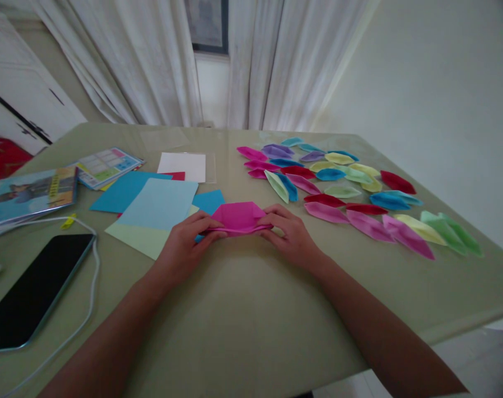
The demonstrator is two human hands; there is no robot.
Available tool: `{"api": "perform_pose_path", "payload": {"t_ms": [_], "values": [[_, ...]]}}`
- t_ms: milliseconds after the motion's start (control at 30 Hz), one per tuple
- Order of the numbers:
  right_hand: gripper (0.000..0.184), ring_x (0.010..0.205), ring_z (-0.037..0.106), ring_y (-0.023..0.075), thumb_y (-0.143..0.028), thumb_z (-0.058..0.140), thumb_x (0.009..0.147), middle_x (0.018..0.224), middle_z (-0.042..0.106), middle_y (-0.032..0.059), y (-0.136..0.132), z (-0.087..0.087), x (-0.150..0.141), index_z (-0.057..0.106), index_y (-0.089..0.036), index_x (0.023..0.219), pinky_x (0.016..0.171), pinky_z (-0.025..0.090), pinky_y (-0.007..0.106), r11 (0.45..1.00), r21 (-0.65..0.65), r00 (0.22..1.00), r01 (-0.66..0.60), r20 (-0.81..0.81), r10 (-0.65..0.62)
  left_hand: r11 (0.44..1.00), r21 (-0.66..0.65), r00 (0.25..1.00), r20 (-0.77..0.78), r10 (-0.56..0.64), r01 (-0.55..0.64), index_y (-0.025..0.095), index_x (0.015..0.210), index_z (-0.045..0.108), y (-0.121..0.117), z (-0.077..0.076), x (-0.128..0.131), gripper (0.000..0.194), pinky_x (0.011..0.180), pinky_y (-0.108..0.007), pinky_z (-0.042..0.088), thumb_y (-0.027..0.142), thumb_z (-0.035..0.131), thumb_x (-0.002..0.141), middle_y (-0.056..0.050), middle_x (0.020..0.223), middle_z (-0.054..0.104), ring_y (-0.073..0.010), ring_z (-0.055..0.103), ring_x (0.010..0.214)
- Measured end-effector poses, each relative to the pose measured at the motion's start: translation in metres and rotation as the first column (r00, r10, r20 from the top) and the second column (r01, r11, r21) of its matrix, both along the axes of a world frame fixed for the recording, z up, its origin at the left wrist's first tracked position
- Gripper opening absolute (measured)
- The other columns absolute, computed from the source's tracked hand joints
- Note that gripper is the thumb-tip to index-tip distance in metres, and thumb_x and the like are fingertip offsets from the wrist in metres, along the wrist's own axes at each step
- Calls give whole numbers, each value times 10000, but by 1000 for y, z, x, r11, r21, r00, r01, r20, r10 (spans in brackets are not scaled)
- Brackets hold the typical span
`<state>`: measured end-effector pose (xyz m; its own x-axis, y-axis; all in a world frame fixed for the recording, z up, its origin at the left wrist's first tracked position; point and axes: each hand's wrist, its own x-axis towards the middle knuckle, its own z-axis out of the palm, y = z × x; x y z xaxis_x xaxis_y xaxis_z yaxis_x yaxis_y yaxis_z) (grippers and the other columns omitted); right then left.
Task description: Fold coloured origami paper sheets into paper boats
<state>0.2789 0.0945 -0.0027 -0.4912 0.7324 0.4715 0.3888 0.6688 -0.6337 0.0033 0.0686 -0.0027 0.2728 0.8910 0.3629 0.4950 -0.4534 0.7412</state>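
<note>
Between both hands is a pink folded paper [238,216], its near edge creased into a narrow band and its far corners angled. My left hand [184,243] pinches its left end between thumb and fingers. At the opposite end, my right hand [292,235] grips the paper the same way. The folded paper is held just above the table, or on it; I cannot tell which. Beside my left hand lie loose sheets, a light blue sheet [160,202] on top and a darker blue sheet [125,192] under it.
Several folded paper boats [370,224] in many colours spread over the table's [243,320] right side. To the left are a phone [40,287], a white cable [94,276], a picture book [31,193] and a printed card [108,167]. A white sheet [183,165] lies farther back.
</note>
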Motion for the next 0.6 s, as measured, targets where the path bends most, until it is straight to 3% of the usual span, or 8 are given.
{"api": "perform_pose_path", "payload": {"t_ms": [100, 267, 367, 500, 600], "values": [[67, 970, 688, 216, -244, 705, 1008, 1058, 689, 82, 0, 0, -1, 755, -201, 1021, 860, 549, 332, 1000, -15, 1000, 11, -16, -11, 999, -53, 1000, 28, -11, 12, 201, 930, 764, 0, -1, -1, 138, 724, -284, 498, 317, 701, 973, -26, 891, 681, -185, 647, 805], [142, 946, 674, 206, -242, 631, 1053, 1004, 686, 71, -1, 2, -4, 752, -197, 992, 855, 541, 326, 1000, -8, 999, -6, -53, 6, 990, -139, 1000, 1, -23, 23, 193, 877, 734, -2, -5, 2, 196, 683, -292, 489, 346, 851, 838, -17, 879, 669, -197, 634, 781], [154, 966, 677, 208, -253, 622, 1060, 1033, 690, 81, -1, 0, -3, 767, -205, 1040, 875, 545, 334, 1000, 14, 1000, -20, -21, 20, 994, -102, 998, -39, -44, 40, 206, 889, 774, -1, -6, 2, 48, 743, -299, 492, 240, 743, 905, -29, 922, 676, -201, 647, 847], [125, 976, 692, 216, -301, 714, 1010, 1046, 716, 79, 0, -1, 0, 774, -223, 1087, 877, 561, 340, 999, 32, 1000, 3, -30, -2, 994, -90, 998, -2, -65, 65, 235, 967, 800, 2, -5, -2, 152, 826, -310, 503, 237, 649, 972, -39, 1009, 677, -208, 660, 946], [125, 982, 689, 211, -273, 667, 1038, 1035, 712, 79, 1, -1, 1, 775, -211, 1033, 891, 553, 335, 998, 62, 1000, 17, -12, -16, 994, -85, 997, -20, -69, 67, 239, 947, 795, 4, -5, -4, 184, 837, -314, 497, 314, 638, 1008, -32, 1006, 667, -204, 655, 941]]}}
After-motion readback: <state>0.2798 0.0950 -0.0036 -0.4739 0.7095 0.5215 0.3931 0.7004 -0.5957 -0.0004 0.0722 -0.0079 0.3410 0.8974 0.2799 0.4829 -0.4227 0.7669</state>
